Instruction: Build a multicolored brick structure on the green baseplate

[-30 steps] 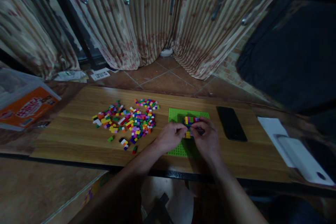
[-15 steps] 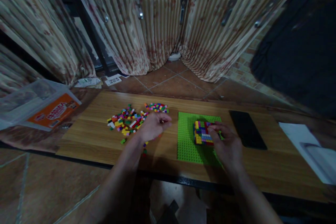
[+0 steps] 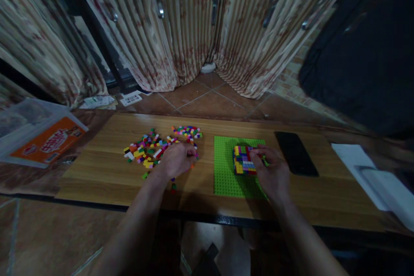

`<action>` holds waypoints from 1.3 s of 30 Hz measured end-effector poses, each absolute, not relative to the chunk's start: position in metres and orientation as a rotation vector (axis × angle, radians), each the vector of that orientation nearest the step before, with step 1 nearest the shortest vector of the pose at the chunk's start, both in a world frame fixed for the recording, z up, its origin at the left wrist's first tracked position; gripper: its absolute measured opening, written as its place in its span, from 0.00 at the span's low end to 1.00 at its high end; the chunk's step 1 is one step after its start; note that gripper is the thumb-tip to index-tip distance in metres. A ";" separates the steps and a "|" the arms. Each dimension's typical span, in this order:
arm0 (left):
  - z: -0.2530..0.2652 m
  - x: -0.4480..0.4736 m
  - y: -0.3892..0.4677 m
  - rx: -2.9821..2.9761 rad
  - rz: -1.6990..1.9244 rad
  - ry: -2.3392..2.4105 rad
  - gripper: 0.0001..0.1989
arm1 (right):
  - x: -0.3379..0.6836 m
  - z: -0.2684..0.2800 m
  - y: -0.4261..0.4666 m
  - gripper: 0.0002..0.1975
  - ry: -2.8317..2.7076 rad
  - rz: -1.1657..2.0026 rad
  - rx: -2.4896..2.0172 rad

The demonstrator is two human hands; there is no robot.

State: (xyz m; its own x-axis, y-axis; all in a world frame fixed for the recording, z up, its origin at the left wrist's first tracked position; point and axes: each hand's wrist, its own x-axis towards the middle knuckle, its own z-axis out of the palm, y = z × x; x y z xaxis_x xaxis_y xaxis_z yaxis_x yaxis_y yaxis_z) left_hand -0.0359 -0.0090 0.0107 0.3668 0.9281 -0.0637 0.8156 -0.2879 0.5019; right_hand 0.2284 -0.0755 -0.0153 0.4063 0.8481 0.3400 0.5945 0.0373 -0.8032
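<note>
My left hand [image 3: 179, 159] is closed in a pinch beside the loose pile of toy bricks [image 3: 148, 144]. At its fingertips shows a small pink brick [image 3: 197, 155], partly covered by the fingers. On the green baseplate [image 3: 223, 181] stands a low block of many-coloured toy bricks [image 3: 242, 161], with yellow along its left side and red, blue and lilac rows. My right hand [image 3: 273, 172] is closed at the right part of this block, its thumb and fingers touching the top near a red brick. The hand hides the block's right side.
A black phone [image 3: 296, 154] lies right of the baseplate. Further right are white papers [image 3: 359, 172]. A clear plastic box with an orange label [image 3: 48, 140] stands at the far left. The wooden table [image 3: 106, 181] ends at a dark front edge.
My left hand has moved left, away from the baseplate toward the loose bricks, and its fingers have closed. My right hand stays at the block. The whole view has shifted slightly.
</note>
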 end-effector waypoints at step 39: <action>-0.007 0.067 -0.041 2.146 0.698 1.141 0.04 | 0.228 -0.007 -0.074 0.10 -1.255 0.345 -1.632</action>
